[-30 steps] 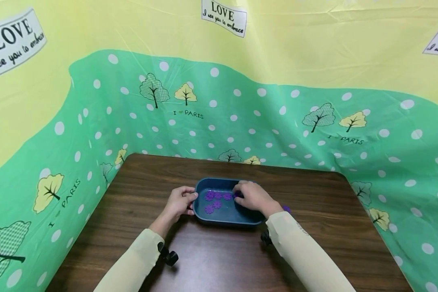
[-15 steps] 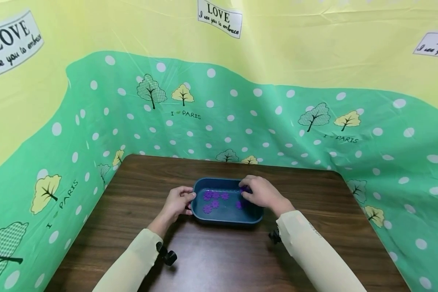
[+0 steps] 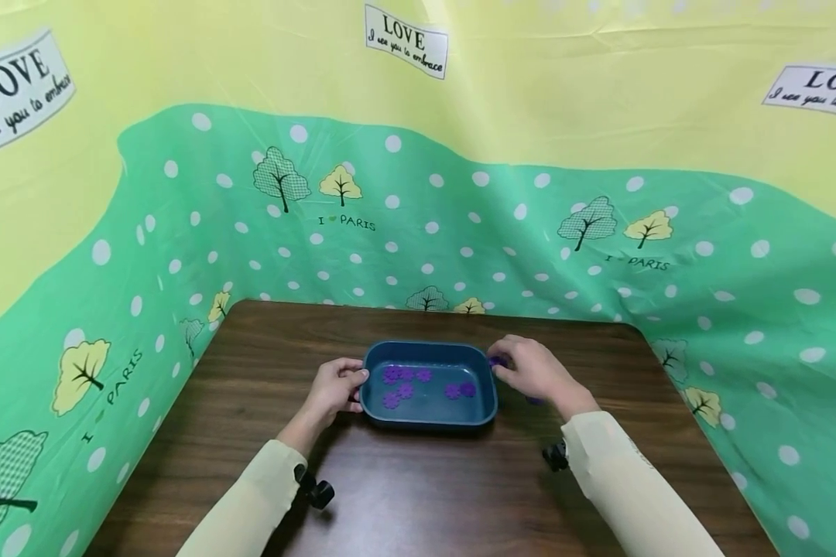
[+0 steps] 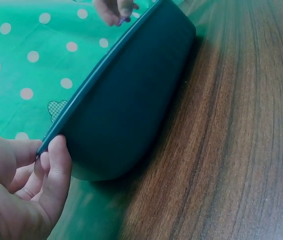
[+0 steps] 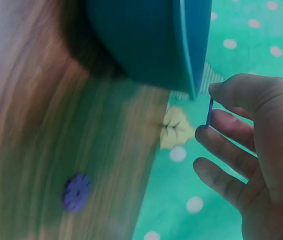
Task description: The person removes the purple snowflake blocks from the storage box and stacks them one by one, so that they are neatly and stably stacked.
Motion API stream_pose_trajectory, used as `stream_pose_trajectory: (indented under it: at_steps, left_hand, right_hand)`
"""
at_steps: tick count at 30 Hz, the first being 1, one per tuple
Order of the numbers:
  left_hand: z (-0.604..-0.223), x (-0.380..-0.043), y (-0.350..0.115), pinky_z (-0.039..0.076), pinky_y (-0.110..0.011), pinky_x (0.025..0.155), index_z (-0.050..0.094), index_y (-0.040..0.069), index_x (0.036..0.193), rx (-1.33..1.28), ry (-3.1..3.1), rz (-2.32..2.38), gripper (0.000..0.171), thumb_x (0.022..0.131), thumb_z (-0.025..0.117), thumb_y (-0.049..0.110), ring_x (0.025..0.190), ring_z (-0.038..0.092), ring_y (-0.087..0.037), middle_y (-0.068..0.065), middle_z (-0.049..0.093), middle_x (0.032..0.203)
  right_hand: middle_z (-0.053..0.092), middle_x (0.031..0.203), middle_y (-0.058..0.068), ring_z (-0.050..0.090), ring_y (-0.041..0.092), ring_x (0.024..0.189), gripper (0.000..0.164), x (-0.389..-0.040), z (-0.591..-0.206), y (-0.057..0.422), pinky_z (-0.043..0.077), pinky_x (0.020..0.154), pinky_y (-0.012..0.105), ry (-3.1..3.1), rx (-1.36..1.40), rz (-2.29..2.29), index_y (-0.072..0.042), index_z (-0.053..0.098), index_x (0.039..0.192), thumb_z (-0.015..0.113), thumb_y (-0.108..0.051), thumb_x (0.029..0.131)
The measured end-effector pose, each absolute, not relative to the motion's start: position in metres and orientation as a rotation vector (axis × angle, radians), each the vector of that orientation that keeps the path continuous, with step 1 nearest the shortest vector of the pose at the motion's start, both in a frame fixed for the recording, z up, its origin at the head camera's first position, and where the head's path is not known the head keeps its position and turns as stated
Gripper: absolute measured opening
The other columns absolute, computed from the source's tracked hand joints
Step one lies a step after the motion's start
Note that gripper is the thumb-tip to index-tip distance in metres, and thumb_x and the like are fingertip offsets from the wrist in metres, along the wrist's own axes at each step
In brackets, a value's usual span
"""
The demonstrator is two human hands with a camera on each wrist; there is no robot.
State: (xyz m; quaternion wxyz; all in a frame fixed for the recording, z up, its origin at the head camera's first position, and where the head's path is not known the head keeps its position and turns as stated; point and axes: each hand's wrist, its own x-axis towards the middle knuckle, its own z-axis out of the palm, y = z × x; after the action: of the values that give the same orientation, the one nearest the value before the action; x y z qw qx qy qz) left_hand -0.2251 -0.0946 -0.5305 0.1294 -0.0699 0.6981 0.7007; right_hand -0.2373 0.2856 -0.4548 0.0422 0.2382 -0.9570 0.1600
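Observation:
A dark blue rectangular tray (image 3: 428, 423) sits on the table with several purple flower-shaped discs (image 3: 424, 375) lying flat inside, most of them toward its left side. My left hand (image 3: 330, 389) pinches the tray's left rim, thumb on top and fingers beneath, as the left wrist view shows. Just outside the right rim, my right hand (image 3: 535, 371) holds a thin purple flower-shaped disc (image 5: 210, 112) edge-on between thumb and fingertips. On the wood near that hand lies another notched purple disc (image 5: 76, 192), mostly covered by the hand in the head view.
The dark wood-grain table (image 3: 418, 495) reaches back to a green and yellow printed cloth (image 3: 362, 193) that hangs behind and along both sides. A small black device (image 3: 313, 487) is strapped to the left wrist, and another (image 3: 556, 455) to the right.
My right hand has moved right, from inside the tray to beyond its right rim, carrying a purple disc. Two discs once under it now show. The left hand keeps its grip on the rim.

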Motion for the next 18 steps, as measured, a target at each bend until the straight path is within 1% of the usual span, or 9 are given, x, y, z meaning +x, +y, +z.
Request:
stream_pose_trajectory:
  at_steps: [2,12,16,18]
  left_hand:
    - [-0.532,-0.225,-0.096,0.061,-0.033,0.049,0.057,-0.005,0.135,-0.198,2.019,2.05,0.038,0.101,0.064,0.009,0.062,0.058,-0.019,-0.016,0.06,0.089]
    - [-0.531,-0.224,-0.098,0.06,-0.031,0.049,0.059,-0.004,0.134,-0.219,2.006,2.059,0.037,0.1,0.066,0.008,0.064,0.057,-0.02,-0.017,0.06,0.09]
    - [-0.531,-0.224,-0.098,0.061,-0.032,0.049,0.058,-0.005,0.135,-0.213,2.012,2.055,0.037,0.101,0.065,0.008,0.064,0.058,-0.021,-0.018,0.059,0.09]
    - [-0.531,-0.225,-0.097,0.062,-0.033,0.05,0.059,-0.002,0.135,-0.232,2.023,2.034,0.036,0.101,0.065,0.01,0.065,0.058,-0.021,-0.017,0.06,0.091]
  right_hand:
    - [0.071,0.106,0.003,0.066,0.02,0.092,0.021,-0.236,-0.457,0.293,0.06,0.082,0.046,-2.931,0.708,0.493,-0.011,0.074,0.113,0.074,-0.017,0.092]
    - [0.071,0.109,0.009,0.067,0.025,0.097,0.024,-0.228,-0.476,0.324,0.06,0.087,0.052,-3.01,0.591,0.488,-0.007,0.073,0.114,0.074,-0.015,0.092]
    - [0.071,0.11,0.01,0.067,0.027,0.1,0.024,-0.226,-0.483,0.333,0.059,0.088,0.053,-3.061,0.539,0.481,-0.007,0.072,0.115,0.074,-0.015,0.093]
    - [0.071,0.111,0.012,0.067,0.029,0.101,0.024,-0.225,-0.487,0.337,0.059,0.089,0.055,-3.082,0.524,0.47,-0.006,0.072,0.115,0.073,-0.015,0.093]
